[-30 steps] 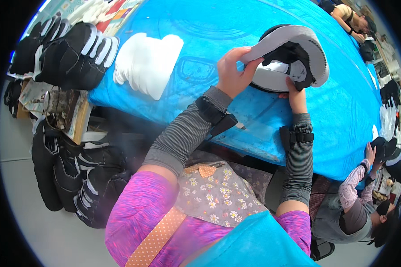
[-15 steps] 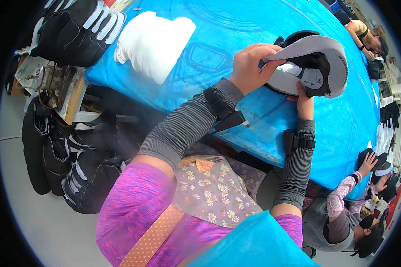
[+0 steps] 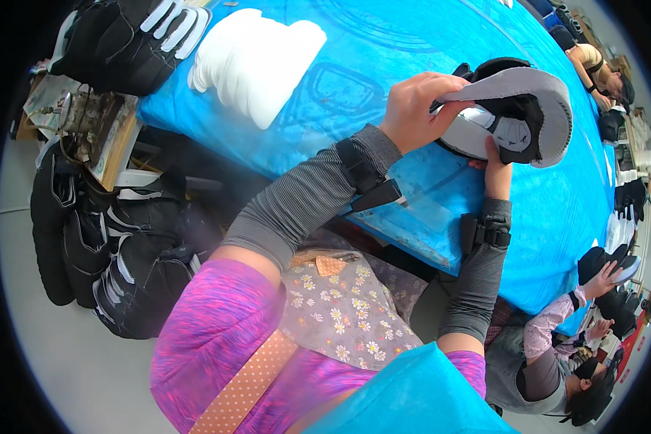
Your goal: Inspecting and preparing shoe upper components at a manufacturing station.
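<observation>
Over the blue-covered table I hold up a black shoe upper (image 3: 517,134) with a pale grey stitched edge. Its opening faces me, and a white patch with dark marks shows inside. My left hand (image 3: 421,114) pinches the grey edge at the left end, thumb and fingers pressed together. From the near side my right hand (image 3: 496,173) grips the lower rim, thumb on the inside and the other fingers mostly hidden behind it. Left of my left hand lies a stack of curved white pieces (image 3: 257,65).
The blue table cover (image 3: 383,43) extends ahead and right. Black shoe uppers (image 3: 123,47) are piled at the far left, with more uppers (image 3: 134,282) hanging below. A wooden stand (image 3: 116,148) is at left. Co-workers (image 3: 538,362) handle shoes along the right edge.
The upper and both hands sit slightly lower and further right in the picture, with the same grip. At lower right, the co-worker's hand and shoe have shifted.
</observation>
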`<state>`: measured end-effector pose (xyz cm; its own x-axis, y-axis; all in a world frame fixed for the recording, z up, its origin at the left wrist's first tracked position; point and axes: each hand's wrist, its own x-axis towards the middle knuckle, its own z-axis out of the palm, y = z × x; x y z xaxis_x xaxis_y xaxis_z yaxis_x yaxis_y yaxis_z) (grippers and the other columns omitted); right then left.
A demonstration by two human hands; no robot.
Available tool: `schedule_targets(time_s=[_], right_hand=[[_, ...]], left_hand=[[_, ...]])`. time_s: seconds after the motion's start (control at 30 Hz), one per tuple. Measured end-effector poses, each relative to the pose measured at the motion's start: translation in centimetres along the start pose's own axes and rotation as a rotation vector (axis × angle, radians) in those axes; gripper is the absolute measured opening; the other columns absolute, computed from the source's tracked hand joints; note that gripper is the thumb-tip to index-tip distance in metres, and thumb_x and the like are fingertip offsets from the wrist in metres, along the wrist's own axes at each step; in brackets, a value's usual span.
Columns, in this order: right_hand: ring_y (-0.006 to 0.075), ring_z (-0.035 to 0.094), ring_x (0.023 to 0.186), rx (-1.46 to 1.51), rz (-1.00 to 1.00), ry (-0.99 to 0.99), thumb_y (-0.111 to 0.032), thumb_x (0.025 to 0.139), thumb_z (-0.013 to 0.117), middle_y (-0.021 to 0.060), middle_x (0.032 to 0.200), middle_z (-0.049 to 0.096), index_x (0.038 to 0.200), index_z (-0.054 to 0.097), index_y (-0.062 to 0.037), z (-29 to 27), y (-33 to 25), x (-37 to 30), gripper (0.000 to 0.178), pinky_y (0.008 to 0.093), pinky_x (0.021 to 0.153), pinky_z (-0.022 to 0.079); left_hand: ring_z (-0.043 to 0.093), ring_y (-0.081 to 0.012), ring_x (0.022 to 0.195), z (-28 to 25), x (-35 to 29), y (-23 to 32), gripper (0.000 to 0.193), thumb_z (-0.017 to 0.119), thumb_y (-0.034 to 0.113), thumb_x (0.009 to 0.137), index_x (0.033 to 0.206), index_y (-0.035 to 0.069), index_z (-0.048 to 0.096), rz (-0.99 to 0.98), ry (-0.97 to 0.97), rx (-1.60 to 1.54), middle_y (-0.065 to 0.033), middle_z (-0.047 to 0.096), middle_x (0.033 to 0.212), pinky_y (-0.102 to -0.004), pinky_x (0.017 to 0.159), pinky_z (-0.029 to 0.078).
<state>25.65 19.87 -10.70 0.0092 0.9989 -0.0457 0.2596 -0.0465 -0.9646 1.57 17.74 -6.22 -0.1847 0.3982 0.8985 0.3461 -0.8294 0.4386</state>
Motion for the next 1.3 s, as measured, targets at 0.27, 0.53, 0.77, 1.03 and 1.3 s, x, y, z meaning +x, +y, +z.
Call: schedule_targets(time_s=[0.27, 0.53, 0.77, 1.03, 1.3], right_hand=[[0.0173, 0.061, 0.054, -0.015, 0.018, 0.004, -0.034, 0.092, 0.057, 0.0122, 0.085, 0.065, 0.108, 0.057, 0.0035, 0.0, -0.3, -0.2, 0.040, 0.0256, 0.049, 0.048], [0.0163, 0.060, 0.054, -0.020, 0.001, 0.008, -0.034, 0.092, 0.057, 0.0114, 0.081, 0.064, 0.107, 0.057, 0.0030, 0.2, -0.3, -0.2, 0.040, 0.0240, 0.048, 0.046], [0.0178, 0.061, 0.054, -0.045, 0.010, -0.008, -0.034, 0.092, 0.057, 0.0126, 0.086, 0.064, 0.107, 0.057, 0.0040, -0.1, -0.2, -0.1, 0.041, 0.0254, 0.049, 0.048], [0.0186, 0.062, 0.056, -0.003, 0.012, 0.000, -0.033, 0.092, 0.057, 0.0126, 0.087, 0.064, 0.108, 0.057, 0.0041, -0.2, 0.0, 0.0, 0.040, 0.0256, 0.050, 0.049], [0.0186, 0.062, 0.057, 0.020, 0.014, -0.008, -0.033, 0.092, 0.056, 0.0125, 0.086, 0.064, 0.108, 0.055, 0.0040, 0.2, -0.6, -0.2, 0.040, 0.0250, 0.048, 0.050]], left_hand=[[0.068, -0.0222, 0.075, 0.8, 0.0, -0.3, 0.025, 0.073, 0.013, 0.078, 0.092, 0.010, 0.053, 0.042, 0.130, -0.049, -0.0062, 0.070, 0.091, -0.0297, 0.059, 0.053], [0.068, -0.0215, 0.074, 0.9, -0.3, -0.8, 0.031, 0.074, 0.015, 0.079, 0.095, 0.011, 0.048, 0.059, 0.122, -0.046, -0.0068, 0.070, 0.093, -0.0297, 0.058, 0.054], [0.068, -0.0241, 0.080, 0.3, -0.2, -0.3, 0.035, 0.075, 0.002, 0.076, 0.098, 0.007, 0.048, -0.039, 0.031, -0.086, -0.0164, 0.068, 0.093, -0.0314, 0.068, 0.054], [0.067, -0.0259, 0.078, 0.3, 0.0, -0.2, 0.038, 0.077, 0.011, 0.074, 0.106, 0.009, 0.055, 0.055, 0.099, 0.067, -0.0115, 0.067, 0.091, -0.0322, 0.064, 0.054], [0.067, -0.0233, 0.083, 0.6, -0.7, -0.3, 0.043, 0.077, 0.007, 0.076, 0.110, 0.006, 0.051, -0.091, 0.075, 0.005, -0.0143, 0.066, 0.094, -0.0326, 0.069, 0.054]])
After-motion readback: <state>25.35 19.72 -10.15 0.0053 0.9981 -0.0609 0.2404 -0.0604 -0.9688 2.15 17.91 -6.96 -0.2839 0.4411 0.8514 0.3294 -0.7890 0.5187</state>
